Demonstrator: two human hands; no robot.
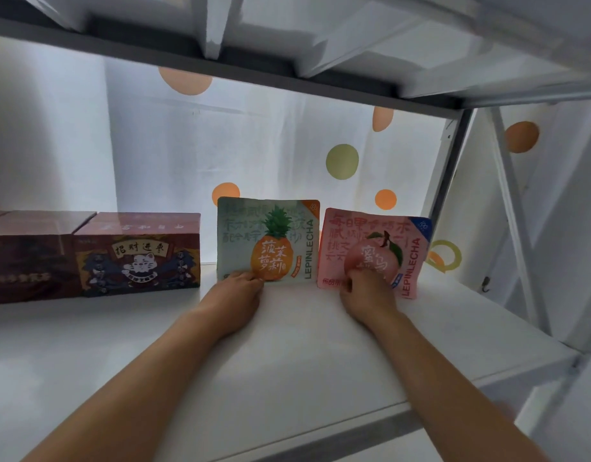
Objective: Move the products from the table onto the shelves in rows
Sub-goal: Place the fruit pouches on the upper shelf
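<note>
Two flat pouches stand upright at the back of the white shelf [287, 355]. A green pouch with a pineapple picture [270, 235] is in the middle. A pink pouch with a peach picture [381, 241] stands just to its right, slightly tilted. My left hand [235, 291] grips the bottom edge of the green pouch. My right hand [364, 291] pinches the lower front of the pink pouch. Both forearms reach in from the bottom of the head view.
Dark red boxes stand in a row at the left, one with a cat drawing [139, 255] and another [30, 258] beyond it. An upper shelf board [220, 61] hangs overhead. A metal upright [451, 171] closes the right side. A dotted white sheet [287, 145] forms the back.
</note>
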